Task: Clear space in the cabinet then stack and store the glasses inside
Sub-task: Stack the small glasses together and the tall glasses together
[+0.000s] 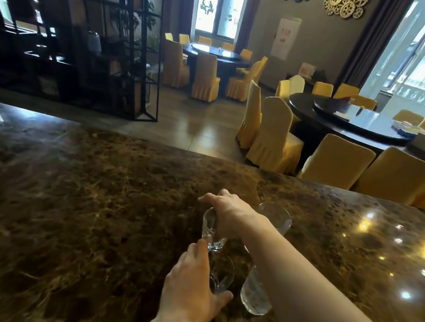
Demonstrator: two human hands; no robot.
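While the right hand (228, 212) grips the raised glass (212, 231) and the left hand (193, 292) clasps the lower glass (222, 274) on the desk (89, 211), lowering straight should nest them cleanly.

On the counter (91, 198), the tall glass (255, 295) stands right of two hand-held glasses (220, 274).

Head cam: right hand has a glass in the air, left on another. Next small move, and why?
Probably lower the lifted glass straight down into the glass below it. The right hand holds it from above, upright, almost directly over the lower one, which the left hand steadies on the marble counter. A taller glass stands just to the right, so keep the descent vertical.
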